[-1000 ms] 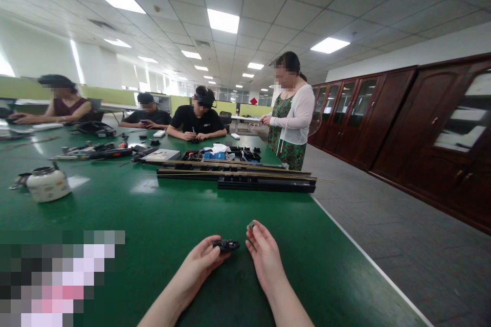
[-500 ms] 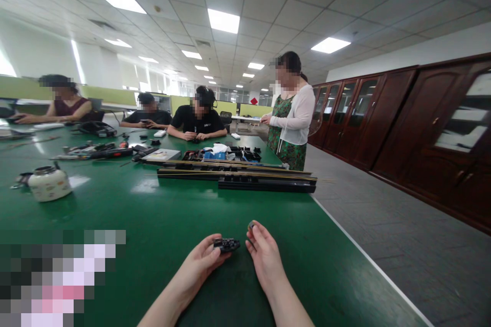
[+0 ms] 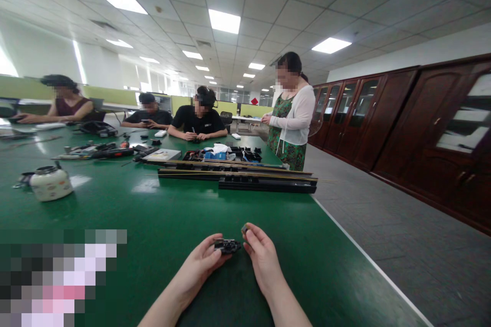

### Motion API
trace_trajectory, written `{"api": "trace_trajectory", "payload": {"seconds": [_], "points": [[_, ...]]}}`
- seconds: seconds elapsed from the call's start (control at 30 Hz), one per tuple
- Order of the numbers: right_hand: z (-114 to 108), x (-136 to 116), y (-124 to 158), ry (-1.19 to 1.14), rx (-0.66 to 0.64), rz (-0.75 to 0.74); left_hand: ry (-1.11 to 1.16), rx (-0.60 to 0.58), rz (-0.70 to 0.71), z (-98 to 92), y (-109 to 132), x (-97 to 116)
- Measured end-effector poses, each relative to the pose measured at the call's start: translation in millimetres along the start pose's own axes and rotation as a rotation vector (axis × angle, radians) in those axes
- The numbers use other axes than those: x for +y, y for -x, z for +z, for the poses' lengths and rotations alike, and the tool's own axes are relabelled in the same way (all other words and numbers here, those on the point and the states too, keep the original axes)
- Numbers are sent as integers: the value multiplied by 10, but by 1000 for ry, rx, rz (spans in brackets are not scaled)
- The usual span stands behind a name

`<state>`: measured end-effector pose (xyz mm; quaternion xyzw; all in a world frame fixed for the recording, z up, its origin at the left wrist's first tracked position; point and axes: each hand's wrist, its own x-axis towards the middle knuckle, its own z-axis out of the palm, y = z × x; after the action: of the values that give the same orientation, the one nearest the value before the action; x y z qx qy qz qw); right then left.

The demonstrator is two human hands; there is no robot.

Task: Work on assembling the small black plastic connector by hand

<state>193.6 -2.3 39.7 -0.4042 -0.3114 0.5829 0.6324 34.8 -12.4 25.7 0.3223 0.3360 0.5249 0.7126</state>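
My left hand (image 3: pixel 205 260) grips a small black part with a ridged, detailed top (image 3: pixel 227 246), thumb on the near side and fingers behind and under it. Close by on the right, my right hand (image 3: pixel 263 255) pinches a tiny grey piece (image 3: pixel 244 230) between thumb and fingertips. The piece sits just above and right of the black part's end, and its exact kind is too small to make out. Both hands are held over the green table (image 3: pixel 153 230).
Long black rails (image 3: pixel 268 184) with thin brass-coloured rods lie across the table ahead. Behind them are a parts box with a blue item (image 3: pixel 217 153) and several tools (image 3: pixel 99 152). A cream jar (image 3: pixel 51 184) stands left. Several people are around the table; one stands (image 3: pixel 293 112) at right.
My right hand has moved slightly left, bringing the grey piece closer to the black part. My left hand stays nearly where it was, still holding the part.
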Motion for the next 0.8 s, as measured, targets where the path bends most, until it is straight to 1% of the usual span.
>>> {"api": "trace_trajectory", "payload": {"seconds": [0.2,0.3,0.43,0.5,0.57,0.67,0.8], "points": [[20,17,15,124,-75,-91,1,0,-10,0,2,3],[52,10,42,219,-136,-127,-3,-6,-13,7,7,11],[65,6,87,440,-218,-186,18,-27,-1,17,14,17],[63,-11,113,577,-251,-245,25,-27,6,19,17,19],[64,-42,140,691,-300,-341,18,-23,18,21,19,22],[66,-92,171,802,-348,-391,-9,-35,43,30,24,27],[52,-113,178,867,-388,-397,-48,-33,53,49,27,31]]}}
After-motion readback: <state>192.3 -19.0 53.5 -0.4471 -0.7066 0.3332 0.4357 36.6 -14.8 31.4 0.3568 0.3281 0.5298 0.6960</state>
